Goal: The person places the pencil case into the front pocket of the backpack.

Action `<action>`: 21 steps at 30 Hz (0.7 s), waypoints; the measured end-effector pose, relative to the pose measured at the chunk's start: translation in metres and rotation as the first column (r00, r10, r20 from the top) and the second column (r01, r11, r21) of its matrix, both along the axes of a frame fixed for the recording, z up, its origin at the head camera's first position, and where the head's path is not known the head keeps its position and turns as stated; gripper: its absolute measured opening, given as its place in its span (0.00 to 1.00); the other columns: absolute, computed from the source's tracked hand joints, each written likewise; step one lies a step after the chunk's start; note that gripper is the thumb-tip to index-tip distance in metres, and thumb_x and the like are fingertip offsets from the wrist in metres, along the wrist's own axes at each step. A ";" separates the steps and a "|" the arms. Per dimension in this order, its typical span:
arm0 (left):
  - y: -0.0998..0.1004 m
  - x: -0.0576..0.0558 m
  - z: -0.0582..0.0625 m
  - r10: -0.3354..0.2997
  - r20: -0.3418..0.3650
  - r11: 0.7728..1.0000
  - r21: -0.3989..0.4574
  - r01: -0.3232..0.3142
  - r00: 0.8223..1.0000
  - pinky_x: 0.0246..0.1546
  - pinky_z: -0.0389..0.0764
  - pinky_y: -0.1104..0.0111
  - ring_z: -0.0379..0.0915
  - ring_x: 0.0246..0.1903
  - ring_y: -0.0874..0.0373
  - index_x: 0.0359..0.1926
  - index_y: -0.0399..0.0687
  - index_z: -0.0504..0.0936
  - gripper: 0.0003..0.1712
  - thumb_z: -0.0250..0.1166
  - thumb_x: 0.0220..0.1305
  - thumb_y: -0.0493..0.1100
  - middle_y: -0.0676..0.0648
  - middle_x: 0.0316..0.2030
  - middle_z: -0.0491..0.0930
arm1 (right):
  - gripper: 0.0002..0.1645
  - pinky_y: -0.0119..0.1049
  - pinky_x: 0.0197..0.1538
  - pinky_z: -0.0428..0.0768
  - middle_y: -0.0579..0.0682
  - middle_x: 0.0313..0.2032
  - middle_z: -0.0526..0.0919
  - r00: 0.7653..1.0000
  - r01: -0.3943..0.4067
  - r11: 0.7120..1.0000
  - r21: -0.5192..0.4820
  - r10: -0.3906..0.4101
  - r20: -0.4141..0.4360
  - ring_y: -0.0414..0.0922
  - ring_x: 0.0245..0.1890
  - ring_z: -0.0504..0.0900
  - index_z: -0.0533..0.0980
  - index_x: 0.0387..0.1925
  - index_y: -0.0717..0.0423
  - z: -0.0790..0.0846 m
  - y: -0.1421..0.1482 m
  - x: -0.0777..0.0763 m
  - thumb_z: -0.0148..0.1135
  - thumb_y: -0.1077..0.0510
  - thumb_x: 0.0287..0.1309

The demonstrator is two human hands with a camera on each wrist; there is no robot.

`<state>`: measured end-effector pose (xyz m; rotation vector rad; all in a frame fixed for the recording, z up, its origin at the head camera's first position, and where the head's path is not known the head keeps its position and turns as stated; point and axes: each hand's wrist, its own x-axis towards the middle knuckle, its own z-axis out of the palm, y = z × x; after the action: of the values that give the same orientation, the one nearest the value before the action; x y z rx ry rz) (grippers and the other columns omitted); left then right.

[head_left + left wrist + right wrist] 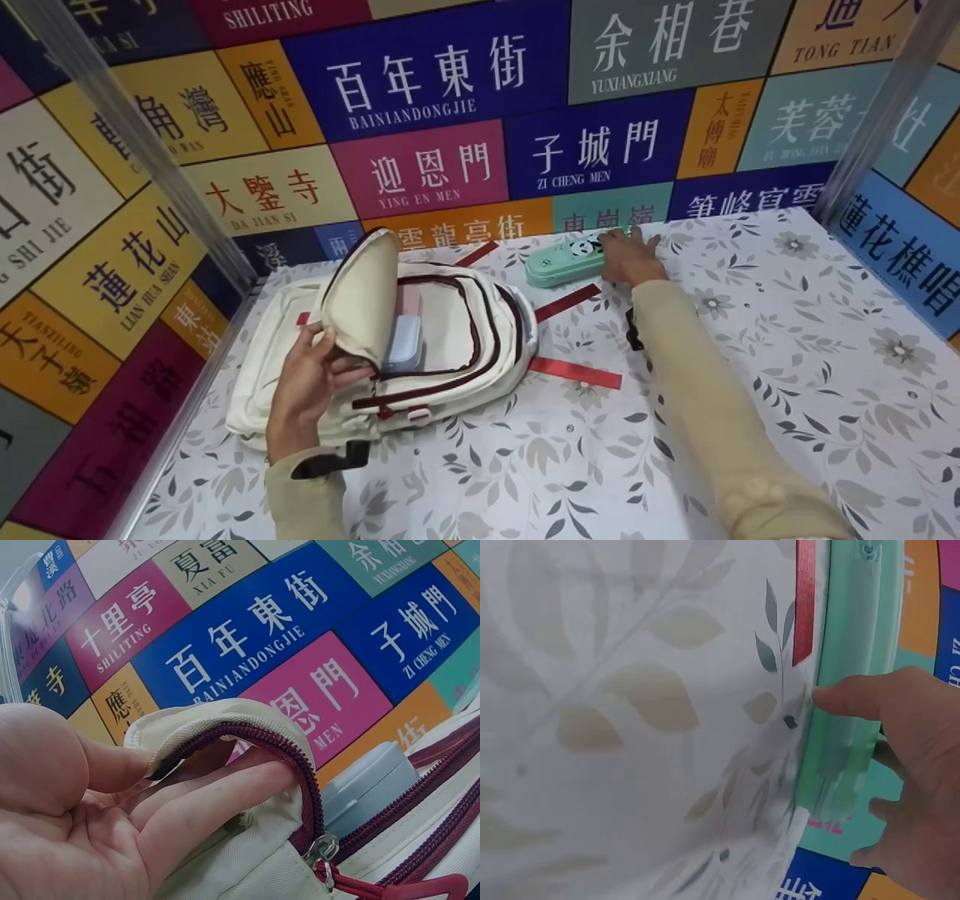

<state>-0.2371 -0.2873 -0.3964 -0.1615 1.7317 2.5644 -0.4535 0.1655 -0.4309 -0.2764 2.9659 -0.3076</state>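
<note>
A cream backpack [259, 375] with dark red zippers lies on the table, its front pocket unzipped. My left hand [304, 382] holds up the pocket's flap [365, 300]; in the left wrist view the thumb pinches its zippered edge [247, 727], with fingers inside the fold. Within the pocket sit a pale blue box [405, 343] and something pink [409, 298], partly covered by the flap. To the right, my right hand [631, 259] grips one end of a mint-green pencil case [562, 264] with a panda picture, thumb [847, 696] on its near side and fingers behind.
Red tape strips [576, 372] mark the leaf-patterned tablecloth [570, 480] beside the backpack. A wall of coloured sign panels [427, 75] rises directly behind the table. Clear upright edges [874, 112] stand at both sides.
</note>
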 end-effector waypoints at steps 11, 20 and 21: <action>-0.003 0.000 -0.001 0.004 0.013 1.000 0.001 -0.004 1.000 0.39 0.80 0.50 0.82 0.33 0.47 0.52 0.48 0.59 0.12 0.41 0.71 0.45 0.42 0.36 0.81 | 0.47 0.73 0.57 0.51 0.64 0.68 0.44 0.995 0.076 0.991 -0.109 -0.067 0.079 0.67 0.65 0.46 0.55 0.67 0.49 0.004 0.027 0.007 0.65 0.59 0.46; -0.002 0.000 -0.001 -0.010 -0.011 1.000 0.015 0.010 1.000 0.38 0.81 0.50 0.82 0.33 0.48 0.52 0.48 0.59 0.12 0.41 0.71 0.45 0.41 0.37 0.79 | 0.54 0.70 0.51 0.63 0.67 0.63 0.49 0.985 0.126 0.977 -0.174 -0.103 0.136 0.62 0.60 0.55 0.49 0.68 0.54 0.002 0.050 0.016 0.69 0.50 0.45; -0.002 0.001 -0.001 -0.011 -0.008 1.000 0.014 0.011 1.000 0.38 0.81 0.50 0.82 0.33 0.48 0.52 0.48 0.59 0.12 0.40 0.71 0.45 0.41 0.37 0.79 | 0.55 0.70 0.52 0.62 0.69 0.64 0.46 0.984 0.129 0.977 -0.169 -0.105 0.144 0.63 0.61 0.53 0.48 0.69 0.55 0.001 0.052 0.018 0.69 0.48 0.45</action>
<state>-0.2364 -0.2889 -0.3977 -0.1412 1.7118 2.5718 -0.4358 0.2172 -0.4297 -0.0950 2.8296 -0.5841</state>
